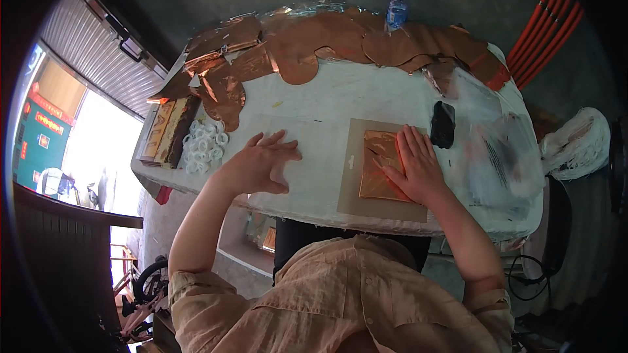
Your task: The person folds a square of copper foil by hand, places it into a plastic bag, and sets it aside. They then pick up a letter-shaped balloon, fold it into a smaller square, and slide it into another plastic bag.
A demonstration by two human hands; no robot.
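My right hand [416, 167] lies flat, fingers stretched out, on the right part of a shiny copper-coloured folded packet [376, 180]. Beneath the packet is a larger grey-brown flat sheet [351, 173], reaching close to the table's front edge. My left hand [267, 162] rests over the white tabletop to the left, its fingers spread and nothing visible in them. A thin clear plastic sheet [297, 134] seems to lie beside it. Left of that hand is a heap of white rings [204, 147].
Copper-coloured foil sheets [294, 46] line the table's far side, with a water bottle [396, 6] among them. A black phone-like object [443, 124] and clear plastic bags [500, 163] lie to the right. Stacked boxes [171, 132] stand at the left edge.
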